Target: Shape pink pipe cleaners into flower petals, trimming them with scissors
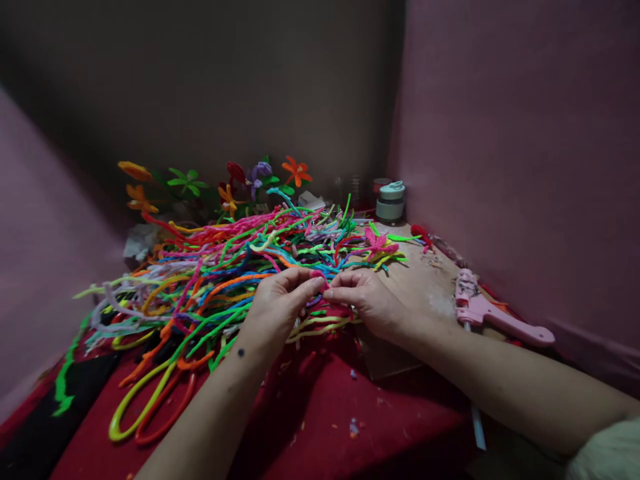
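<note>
My left hand [287,293] pinches a short pink pipe cleaner [319,274] between thumb and forefinger. Close beside it, my right hand [367,299] has its fingertips closed on the lower end of the same pink piece. Part of the piece is hidden by my fingers. Behind and left of both hands spreads a big tangled heap of pipe cleaners [215,267] in many colours. A pink pipe-cleaner flower [380,243] lies at the heap's right edge, beyond my right hand.
A pink glue gun [493,312] with a glue stick lies at the right. Several finished fuzzy flowers [297,171] stand at the back, near a lidded jar [391,202]. Red cloth [320,413] with scraps covers the front, a black piece [70,407] at left. Walls enclose the corner.
</note>
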`<state>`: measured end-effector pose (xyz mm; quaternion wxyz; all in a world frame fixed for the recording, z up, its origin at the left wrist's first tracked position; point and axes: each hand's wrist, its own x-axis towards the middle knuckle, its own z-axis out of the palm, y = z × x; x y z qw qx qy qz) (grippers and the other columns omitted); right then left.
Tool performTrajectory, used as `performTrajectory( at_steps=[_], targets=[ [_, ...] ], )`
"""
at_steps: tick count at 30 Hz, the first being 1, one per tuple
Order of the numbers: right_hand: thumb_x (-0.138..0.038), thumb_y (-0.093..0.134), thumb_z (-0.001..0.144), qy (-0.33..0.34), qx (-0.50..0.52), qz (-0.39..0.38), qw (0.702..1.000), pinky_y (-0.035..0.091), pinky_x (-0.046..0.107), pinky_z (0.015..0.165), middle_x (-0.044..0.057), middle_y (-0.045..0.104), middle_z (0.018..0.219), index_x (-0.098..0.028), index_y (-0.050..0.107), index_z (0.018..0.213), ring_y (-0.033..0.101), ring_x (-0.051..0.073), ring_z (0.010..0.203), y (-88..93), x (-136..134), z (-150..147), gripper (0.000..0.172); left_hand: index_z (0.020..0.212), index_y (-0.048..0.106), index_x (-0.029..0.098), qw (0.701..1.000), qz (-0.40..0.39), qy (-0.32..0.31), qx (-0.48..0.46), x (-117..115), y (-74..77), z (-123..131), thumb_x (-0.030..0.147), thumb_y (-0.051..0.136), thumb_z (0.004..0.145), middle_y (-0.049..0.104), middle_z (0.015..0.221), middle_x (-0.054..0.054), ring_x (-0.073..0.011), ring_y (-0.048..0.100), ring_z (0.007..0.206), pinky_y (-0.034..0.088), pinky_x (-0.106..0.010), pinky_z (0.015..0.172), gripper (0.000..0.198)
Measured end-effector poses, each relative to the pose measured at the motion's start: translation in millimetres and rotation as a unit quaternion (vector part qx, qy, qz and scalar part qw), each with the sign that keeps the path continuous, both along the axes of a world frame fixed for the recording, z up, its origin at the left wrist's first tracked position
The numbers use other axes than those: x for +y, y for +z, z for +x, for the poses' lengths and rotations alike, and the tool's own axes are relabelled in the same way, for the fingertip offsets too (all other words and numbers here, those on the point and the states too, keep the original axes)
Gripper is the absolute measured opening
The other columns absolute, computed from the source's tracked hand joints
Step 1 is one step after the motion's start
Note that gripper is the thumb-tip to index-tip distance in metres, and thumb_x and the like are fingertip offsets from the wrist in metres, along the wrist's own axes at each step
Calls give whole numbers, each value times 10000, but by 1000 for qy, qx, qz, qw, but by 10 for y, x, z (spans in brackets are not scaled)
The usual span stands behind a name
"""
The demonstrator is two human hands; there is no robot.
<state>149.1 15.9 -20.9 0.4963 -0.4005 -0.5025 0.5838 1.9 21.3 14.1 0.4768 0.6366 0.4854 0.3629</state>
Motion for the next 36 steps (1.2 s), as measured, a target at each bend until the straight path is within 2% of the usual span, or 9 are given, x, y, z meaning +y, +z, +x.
performTrajectory(
  at_steps=[4,8,15,21,24,26,28,33,36],
  targets=[
    [-212,585,625,0,-51,25,998,262,220,484,-60,435,485,-142,521,528,334,62,469,38,-28,2,136,667,592,154,985,132,59,96,-20,-75,37,338,537,748,486,522,29,-89,409,470,323,-216,484,208],
    [-166,560,607,-11,-79,63,995,264,215,494,-64,424,482,-142,520,518,330,62,481,47,-36,8,100,647,583,164,911,328,88,236,-44,-131,54,267,499,771,555,629,-8,-125,482,599,341,-242,591,182],
    [-176,554,590,-3,-38,41,998,259,210,473,-64,429,482,-140,516,535,337,60,468,3,-14,4,76,698,604,170,957,223,22,182,20,-83,48,269,518,763,575,590,9,-120,506,558,372,-213,546,147],
    [-132,551,531,8,10,-14,1000,194,214,432,-79,376,397,-146,458,440,280,44,406,17,19,3,131,661,592,157,820,473,23,321,-1,-155,116,191,451,795,575,664,-49,-163,518,682,377,-270,647,197],
    [-145,584,535,11,43,-30,999,201,216,429,-82,379,386,-148,465,447,285,43,390,24,46,11,148,724,606,166,889,391,56,232,44,-99,123,252,484,793,593,675,-37,-146,530,651,399,-255,612,165],
    [-181,623,549,3,76,-28,997,222,214,435,-77,408,399,-148,479,470,312,47,395,4,85,17,168,798,597,168,956,254,98,107,74,-60,91,316,505,784,599,677,-22,-122,527,577,400,-226,517,174],
    [-230,662,556,-12,122,-20,992,238,212,440,-72,429,419,-151,476,489,336,50,404,-28,138,26,213,837,575,169,986,114,119,-16,87,-64,42,355,533,759,585,659,-2,-93,495,486,359,-194,414,206],
    [-274,703,561,-58,190,-34,979,237,196,415,-76,443,468,-160,499,588,343,45,407,-60,220,52,235,848,572,150,974,-139,40,-173,20,-221,63,301,691,620,590,666,6,-30,423,389,291,-145,348,299],
    [-280,698,581,-67,198,-17,978,262,194,415,-71,460,490,-161,516,627,364,49,417,-41,199,53,222,803,570,148,968,-164,-6,-190,-46,-264,234,341,695,628,510,529,48,-23,379,354,265,-142,336,289]
  ],
)
